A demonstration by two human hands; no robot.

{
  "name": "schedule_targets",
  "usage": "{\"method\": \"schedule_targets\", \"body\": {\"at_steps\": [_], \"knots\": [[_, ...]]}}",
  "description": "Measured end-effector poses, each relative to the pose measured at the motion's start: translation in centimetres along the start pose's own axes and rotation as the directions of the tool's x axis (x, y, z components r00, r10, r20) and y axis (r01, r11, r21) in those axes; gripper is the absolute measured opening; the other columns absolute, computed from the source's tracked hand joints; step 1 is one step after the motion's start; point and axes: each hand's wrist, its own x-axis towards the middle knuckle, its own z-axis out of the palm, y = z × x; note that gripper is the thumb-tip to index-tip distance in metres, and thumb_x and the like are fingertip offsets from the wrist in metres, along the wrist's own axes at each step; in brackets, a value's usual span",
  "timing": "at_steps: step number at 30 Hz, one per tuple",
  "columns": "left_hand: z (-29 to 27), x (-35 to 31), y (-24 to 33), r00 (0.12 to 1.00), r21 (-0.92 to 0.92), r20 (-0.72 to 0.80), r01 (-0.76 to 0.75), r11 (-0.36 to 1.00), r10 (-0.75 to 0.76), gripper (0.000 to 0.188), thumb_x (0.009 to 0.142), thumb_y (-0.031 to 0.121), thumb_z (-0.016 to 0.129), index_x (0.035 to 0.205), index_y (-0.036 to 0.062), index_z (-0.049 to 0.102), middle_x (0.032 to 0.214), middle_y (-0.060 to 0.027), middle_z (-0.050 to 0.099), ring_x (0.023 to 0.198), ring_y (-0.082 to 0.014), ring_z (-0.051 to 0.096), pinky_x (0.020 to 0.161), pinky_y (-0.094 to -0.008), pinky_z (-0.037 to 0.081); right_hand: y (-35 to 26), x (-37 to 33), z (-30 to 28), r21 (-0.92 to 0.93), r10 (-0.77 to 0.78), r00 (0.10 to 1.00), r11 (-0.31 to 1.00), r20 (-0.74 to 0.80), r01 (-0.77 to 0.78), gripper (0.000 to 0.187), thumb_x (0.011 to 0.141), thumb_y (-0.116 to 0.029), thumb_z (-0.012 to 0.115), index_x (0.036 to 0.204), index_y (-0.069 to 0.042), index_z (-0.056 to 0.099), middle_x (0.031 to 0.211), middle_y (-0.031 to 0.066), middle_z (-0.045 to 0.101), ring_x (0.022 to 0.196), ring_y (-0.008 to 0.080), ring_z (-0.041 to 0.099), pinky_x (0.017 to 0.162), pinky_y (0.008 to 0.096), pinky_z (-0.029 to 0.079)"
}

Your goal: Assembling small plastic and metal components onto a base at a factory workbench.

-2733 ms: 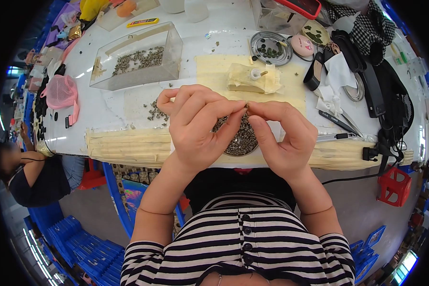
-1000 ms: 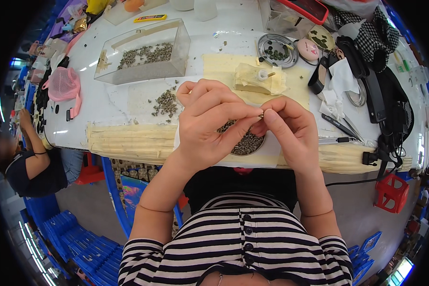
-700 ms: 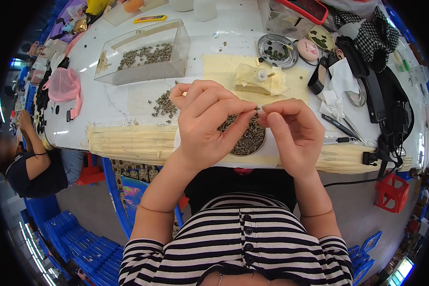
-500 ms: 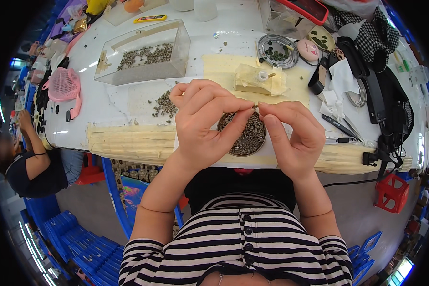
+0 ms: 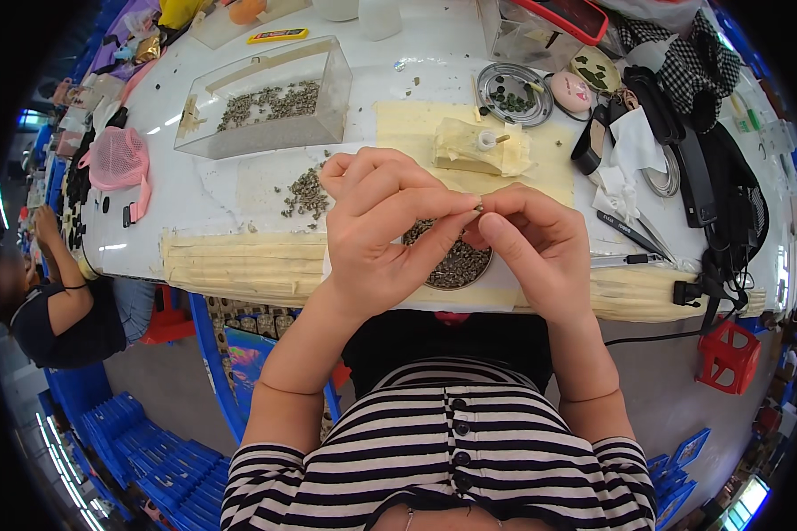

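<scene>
Above a round dish of small grey metal parts point(image 5: 459, 268), my two hands meet fingertip to fingertip. My left hand point(image 5: 383, 221) pinches a tiny metal part point(image 5: 479, 208) between thumb and index finger, its other fingers curled. Against the same spot, my right hand point(image 5: 540, 243) is closed in a pinch; whether it also grips the tiny part is hidden by the fingers. A loose pile of similar parts point(image 5: 306, 196) lies on the table left of my left hand. Beyond my hands stands a tape-wrapped block point(image 5: 478, 150) with a small white piece and a stick on top.
A clear box point(image 5: 328, 119) of small parts stands at the back left. A round dish of dark green pieces point(image 5: 512, 96), tweezers point(image 5: 629, 232) and a craft knife point(image 5: 624, 260) lie to the right. Masking tape point(image 5: 239, 265) covers the front edge. Another person point(image 5: 58, 301) sits far left.
My right hand has shifted slightly left, its thumb moving up and in against my left fingertips. My left hand has barely moved.
</scene>
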Motion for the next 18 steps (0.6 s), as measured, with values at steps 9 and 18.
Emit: {"method": "schedule_targets", "body": {"at_steps": [9, 18], "knots": [[0.16, -0.05, 0.1, 0.999, 0.049, -0.04, 0.025, 0.998, -0.023, 0.017, 0.073, 0.003, 0.079, 0.088, 0.0085, 0.073, 0.078, -0.0008, 0.063, 0.079, -0.0187, 0.056, 0.079, -0.0324, 0.034, 0.36, 0.17, 0.4, -0.252, -0.304, 0.948, 0.929, -0.098, 0.272, 0.015, 0.087, 0.001, 0.07, 0.101, 0.003, 0.073, 0.089, 0.0087, 0.069, 0.079, 0.0128, 0.065, 0.073, 0.025, 0.052], [0.5, -0.34, -0.11, 0.994, 0.033, -0.075, 0.082, 0.996, -0.08, 0.022, 0.068, 0.007, 0.082, 0.088, 0.0162, 0.076, 0.079, 0.004, 0.063, 0.082, -0.0161, 0.057, 0.083, -0.0326, 0.029, 0.0, 0.44, 0.42, -0.508, -0.514, 0.858, 0.742, -0.01, 0.438, 0.023, 0.08, 0.006, 0.073, 0.102, 0.001, 0.075, 0.084, 0.0085, 0.068, 0.071, 0.0135, 0.063, 0.064, 0.0238, 0.049]]}}
